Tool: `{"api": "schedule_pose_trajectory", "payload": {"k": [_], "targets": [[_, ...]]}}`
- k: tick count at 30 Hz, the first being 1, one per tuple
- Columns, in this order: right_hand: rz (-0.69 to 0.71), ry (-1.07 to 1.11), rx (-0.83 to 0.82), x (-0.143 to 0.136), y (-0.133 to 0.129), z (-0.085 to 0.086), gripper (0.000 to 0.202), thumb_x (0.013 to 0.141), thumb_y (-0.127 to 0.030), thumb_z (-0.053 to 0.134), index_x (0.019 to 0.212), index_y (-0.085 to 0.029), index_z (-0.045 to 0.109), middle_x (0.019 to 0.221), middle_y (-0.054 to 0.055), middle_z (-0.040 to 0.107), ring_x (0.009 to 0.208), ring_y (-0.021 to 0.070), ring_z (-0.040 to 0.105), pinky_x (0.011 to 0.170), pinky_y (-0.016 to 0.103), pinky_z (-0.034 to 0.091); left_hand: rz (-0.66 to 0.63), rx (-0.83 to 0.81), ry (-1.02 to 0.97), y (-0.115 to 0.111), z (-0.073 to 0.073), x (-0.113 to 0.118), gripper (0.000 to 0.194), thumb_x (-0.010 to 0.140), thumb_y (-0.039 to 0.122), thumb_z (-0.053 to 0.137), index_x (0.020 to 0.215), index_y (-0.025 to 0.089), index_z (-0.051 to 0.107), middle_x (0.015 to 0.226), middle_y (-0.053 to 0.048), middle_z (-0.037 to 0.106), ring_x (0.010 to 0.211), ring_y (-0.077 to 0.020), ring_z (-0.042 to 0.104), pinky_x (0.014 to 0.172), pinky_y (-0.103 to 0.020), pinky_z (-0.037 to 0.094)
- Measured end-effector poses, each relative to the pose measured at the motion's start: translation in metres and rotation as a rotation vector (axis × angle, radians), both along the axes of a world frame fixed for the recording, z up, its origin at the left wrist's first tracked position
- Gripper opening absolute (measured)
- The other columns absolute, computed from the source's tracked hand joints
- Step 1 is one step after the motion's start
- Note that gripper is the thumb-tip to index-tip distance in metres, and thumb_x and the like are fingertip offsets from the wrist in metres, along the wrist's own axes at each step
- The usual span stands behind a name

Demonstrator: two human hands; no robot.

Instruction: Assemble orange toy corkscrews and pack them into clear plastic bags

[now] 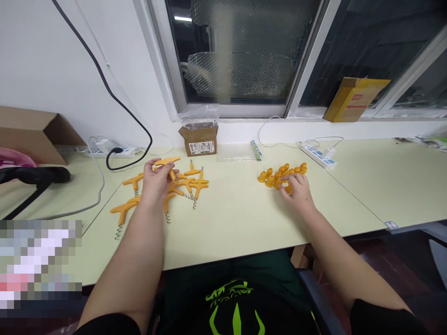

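My left hand [156,179] is closed around the yellow T-shaped handle of a corkscrew [167,161], lifted over a loose pile. Several more corkscrews [121,210] with yellow handles and metal spirals lie below and around that hand. On the other side, my right hand [297,190] reaches into a group of small yellow flared caps [269,181], most standing upright. Its thumb and fingers close on a yellow cap [288,188] at the near edge of the group, partly hidden by the fingers.
Behind the corkscrews stands an opened cardboard box [200,141], beside a clear plastic bag [235,152]. Power strips [318,155] and cables lie along the wall. A black stand [38,179] occupies the left side, and a yellow carton [356,100] leans on the window.
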State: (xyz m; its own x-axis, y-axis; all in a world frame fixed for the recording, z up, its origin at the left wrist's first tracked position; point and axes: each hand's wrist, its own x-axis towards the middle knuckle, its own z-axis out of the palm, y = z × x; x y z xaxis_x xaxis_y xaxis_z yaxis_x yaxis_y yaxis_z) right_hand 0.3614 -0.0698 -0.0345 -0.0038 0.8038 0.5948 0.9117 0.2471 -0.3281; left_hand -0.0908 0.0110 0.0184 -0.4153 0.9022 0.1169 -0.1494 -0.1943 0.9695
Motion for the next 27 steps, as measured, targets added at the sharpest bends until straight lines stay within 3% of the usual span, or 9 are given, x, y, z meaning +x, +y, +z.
{"api": "schedule_pose_trajectory", "payload": {"k": [2, 7, 13, 20, 27], "targets": [[0.047, 0.01, 0.018, 0.003, -0.012, -0.002, 0.02, 0.088, -0.033, 0.057, 0.103, -0.023, 0.065, 0.105, 0.011, 0.065, 0.105, 0.0322, 0.061, 0.099, 0.052, 0.046, -0.014, -0.122, 0.172, -0.015, 0.003, -0.012, 0.059, 0.067, 0.028, 0.082, 0.113, 0.026, 0.046, 0.08, 0.001, 0.071, 0.063, -0.017, 0.069, 0.057, -0.025, 0.051], [0.162, 0.018, -0.063, 0.015, -0.048, -0.018, 0.017, 0.091, -0.03, 0.057, 0.106, -0.025, 0.062, 0.105, 0.009, 0.068, 0.105, 0.0295, 0.062, 0.097, 0.048, 0.049, -0.292, -0.354, 0.721, -0.066, -0.009, -0.027, 0.05, 0.061, 0.04, 0.083, 0.103, 0.026, 0.058, 0.065, 0.002, 0.069, 0.055, -0.021, 0.065, 0.05, -0.027, 0.044], [0.156, 0.092, -0.153, 0.019, -0.078, -0.041, 0.014, 0.089, -0.031, 0.061, 0.102, -0.026, 0.063, 0.103, 0.01, 0.067, 0.102, 0.0314, 0.064, 0.093, 0.051, 0.052, -0.199, -0.415, 1.121, -0.101, -0.031, -0.016, 0.035, 0.071, 0.048, 0.071, 0.096, 0.026, 0.062, 0.063, 0.0, 0.069, 0.064, -0.0284, 0.068, 0.054, -0.033, 0.042], [0.18, 0.129, -0.172, 0.011, -0.092, -0.042, 0.012, 0.092, -0.032, 0.058, 0.101, -0.027, 0.063, 0.1, 0.009, 0.066, 0.1, 0.0304, 0.064, 0.089, 0.049, 0.054, -0.092, -0.37, 1.367, -0.084, -0.038, -0.007, 0.025, 0.077, 0.043, 0.064, 0.095, 0.025, 0.065, 0.074, -0.009, 0.073, 0.079, -0.0353, 0.069, 0.061, -0.036, 0.043], [0.169, 0.206, -0.221, 0.01, -0.094, -0.04, 0.014, 0.092, -0.037, 0.059, 0.1, -0.027, 0.064, 0.1, 0.009, 0.068, 0.096, 0.0291, 0.066, 0.087, 0.047, 0.054, -0.049, -0.276, 1.362, -0.058, -0.035, -0.018, 0.024, 0.077, 0.045, 0.064, 0.091, 0.026, 0.065, 0.067, -0.007, 0.067, 0.073, -0.032, 0.067, 0.063, -0.036, 0.045]]}}
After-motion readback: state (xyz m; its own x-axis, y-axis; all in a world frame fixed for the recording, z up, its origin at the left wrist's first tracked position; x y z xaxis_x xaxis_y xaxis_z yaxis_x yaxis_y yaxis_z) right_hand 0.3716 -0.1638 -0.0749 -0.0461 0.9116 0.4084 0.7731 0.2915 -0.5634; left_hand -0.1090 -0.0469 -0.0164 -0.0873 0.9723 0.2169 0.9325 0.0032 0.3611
